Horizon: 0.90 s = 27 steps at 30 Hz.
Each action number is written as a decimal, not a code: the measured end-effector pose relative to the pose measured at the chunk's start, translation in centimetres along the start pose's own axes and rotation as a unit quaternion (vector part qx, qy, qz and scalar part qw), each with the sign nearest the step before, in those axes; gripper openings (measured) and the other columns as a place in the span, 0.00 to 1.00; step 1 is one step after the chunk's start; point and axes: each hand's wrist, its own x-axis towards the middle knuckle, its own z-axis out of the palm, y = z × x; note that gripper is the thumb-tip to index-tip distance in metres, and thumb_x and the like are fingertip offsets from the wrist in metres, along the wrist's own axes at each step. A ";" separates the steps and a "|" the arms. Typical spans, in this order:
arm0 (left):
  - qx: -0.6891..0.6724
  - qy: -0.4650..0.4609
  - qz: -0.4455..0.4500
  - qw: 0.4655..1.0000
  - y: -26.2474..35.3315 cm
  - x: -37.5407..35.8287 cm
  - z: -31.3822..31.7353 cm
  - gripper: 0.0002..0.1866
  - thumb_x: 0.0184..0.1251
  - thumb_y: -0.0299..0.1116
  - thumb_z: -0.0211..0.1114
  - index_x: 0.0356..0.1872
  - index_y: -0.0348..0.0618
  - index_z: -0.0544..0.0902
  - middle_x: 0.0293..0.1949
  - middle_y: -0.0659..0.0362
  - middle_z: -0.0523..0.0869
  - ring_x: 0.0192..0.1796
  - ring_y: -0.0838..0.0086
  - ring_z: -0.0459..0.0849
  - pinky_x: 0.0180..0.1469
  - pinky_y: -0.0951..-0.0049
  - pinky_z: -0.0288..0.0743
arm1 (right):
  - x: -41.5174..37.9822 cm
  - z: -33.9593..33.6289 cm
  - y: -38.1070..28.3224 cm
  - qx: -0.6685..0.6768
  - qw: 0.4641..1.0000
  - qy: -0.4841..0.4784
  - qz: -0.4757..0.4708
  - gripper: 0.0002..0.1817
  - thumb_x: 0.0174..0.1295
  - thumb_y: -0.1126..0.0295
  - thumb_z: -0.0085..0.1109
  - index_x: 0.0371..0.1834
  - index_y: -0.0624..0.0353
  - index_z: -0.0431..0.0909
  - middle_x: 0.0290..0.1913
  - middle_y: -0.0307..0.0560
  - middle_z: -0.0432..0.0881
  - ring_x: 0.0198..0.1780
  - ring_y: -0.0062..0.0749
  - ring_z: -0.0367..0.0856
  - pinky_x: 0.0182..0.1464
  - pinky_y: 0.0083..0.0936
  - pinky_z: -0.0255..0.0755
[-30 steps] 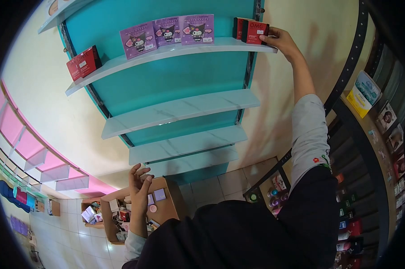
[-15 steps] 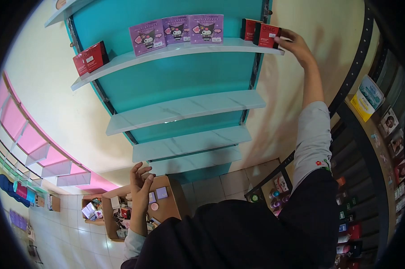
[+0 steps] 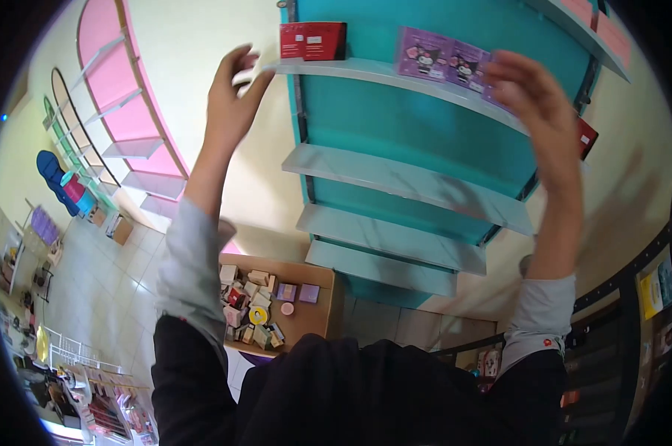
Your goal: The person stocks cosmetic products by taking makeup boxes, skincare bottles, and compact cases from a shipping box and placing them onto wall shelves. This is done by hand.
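Note:
My left hand (image 3: 234, 97) is raised near the left end of the top white shelf (image 3: 369, 70). Its fingers and thumb are apart, with nothing between them. Just right of it stand red and black cosmetic boxes (image 3: 324, 41), side by side. My right hand (image 3: 537, 108), somewhat blurred, is up at the right of the same shelf, fingers stretched out and holding nothing I can see. It partly covers a row of purple cushion boxes (image 3: 429, 56) with a cartoon character on them. Another red box (image 3: 587, 138) shows behind the right wrist.
Lower white shelves (image 3: 403, 181) run below, against a teal backing. A cardboard box (image 3: 337, 297) on the floor holds many small packages. Pink-backed shelves (image 3: 131, 149) stand at the left, and a dark metal rack (image 3: 611, 342) with goods at the right.
My view has turned left. My right hand has left the red boxes at the right end and moved in front of the purple ones. My left hand has risen to the shelf's left end.

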 end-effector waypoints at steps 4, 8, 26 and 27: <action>0.053 -0.045 -0.003 0.998 -7.2 7.2 2.2 0.31 0.55 0.42 0.66 0.55 0.31 0.70 0.48 0.47 0.80 0.52 0.64 0.79 0.50 0.70 0.75 | 4.1 10.0 3.8 -0.015 0.999 -0.039 -0.018 0.30 0.56 0.61 0.62 0.58 0.65 0.65 0.55 0.55 0.73 0.56 0.40 0.73 0.56 0.32 0.68; 0.046 -0.101 -0.090 0.990 -12.4 10.0 4.3 0.32 0.54 0.43 0.67 0.54 0.28 0.71 0.47 0.45 0.80 0.48 0.62 0.81 0.49 0.70 0.75 | 8.9 16.2 7.0 -0.182 0.980 -0.005 0.074 0.38 0.55 0.57 0.62 0.64 0.65 0.56 0.61 0.60 0.66 0.62 0.44 0.67 0.60 0.34 0.64; -0.068 -0.213 -0.046 0.974 -15.3 11.9 5.0 0.30 0.41 0.43 0.76 0.45 0.33 0.80 0.37 0.52 0.84 0.41 0.68 0.83 0.47 0.72 0.74 | 14.4 19.0 10.5 -0.122 0.974 -0.042 0.186 0.28 0.50 0.61 0.67 0.50 0.70 0.72 0.43 0.48 0.78 0.33 0.25 0.76 0.39 0.21 0.72; -0.074 -0.210 -0.038 0.974 -15.7 12.1 5.1 0.30 0.41 0.43 0.76 0.45 0.33 0.80 0.37 0.53 0.84 0.40 0.69 0.83 0.46 0.72 0.74 | 14.3 19.2 9.9 -0.123 0.973 -0.042 0.189 0.29 0.50 0.60 0.68 0.50 0.69 0.72 0.44 0.49 0.78 0.34 0.26 0.77 0.40 0.22 0.73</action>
